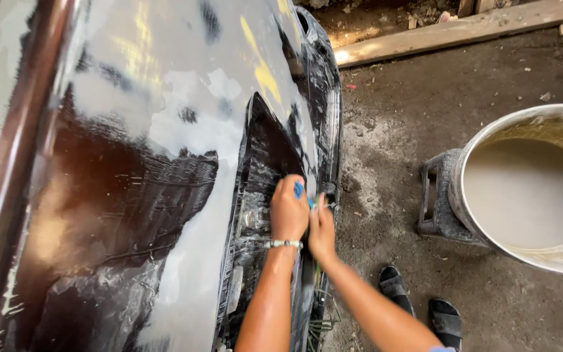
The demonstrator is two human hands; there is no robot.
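A dark, wet car body panel (pixel 138 195) with pale sanded and filler patches fills the left of the head view. My left hand (pixel 288 210), with a bead bracelet on its wrist, is closed around a small blue object (pixel 299 190) pressed against the panel's right edge. My right hand (pixel 322 228) rests right beside it on the same edge, fingers curled against the surface. What the blue object is cannot be told; most of it is hidden in the fist.
A large round bucket (pixel 490 140) of cloudy water stands at the right on a dark plastic stool (pixel 438 202). My two feet in black sandals (pixel 418 303) stand on the dirt floor. A wooden plank (pixel 451 29) lies at the top.
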